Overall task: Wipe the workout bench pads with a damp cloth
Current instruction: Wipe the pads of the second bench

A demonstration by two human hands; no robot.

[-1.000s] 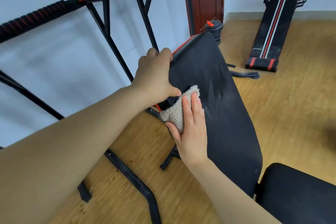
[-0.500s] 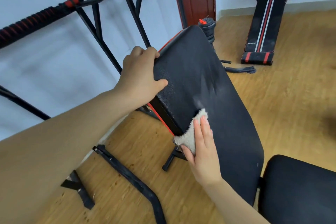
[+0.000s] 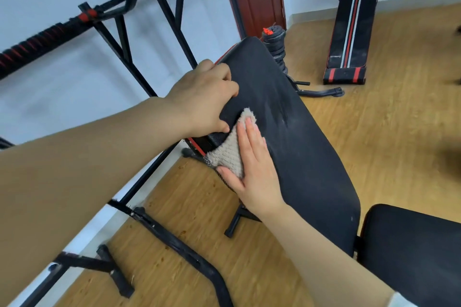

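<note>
Cloth (image 3: 227,155) under right hand (image 3: 255,172), left hand (image 3: 202,100) gripping pad (image 3: 301,147)

Shining bright and even, dropping soft grey shadows on the wall (image 3: 74,97), bending lines near the edges.

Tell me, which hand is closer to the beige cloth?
The right hand: it lies flat on the cloth, pressing it against the bench pad. The left hand grips the pad's edge just above the cloth, close beside it.
</note>
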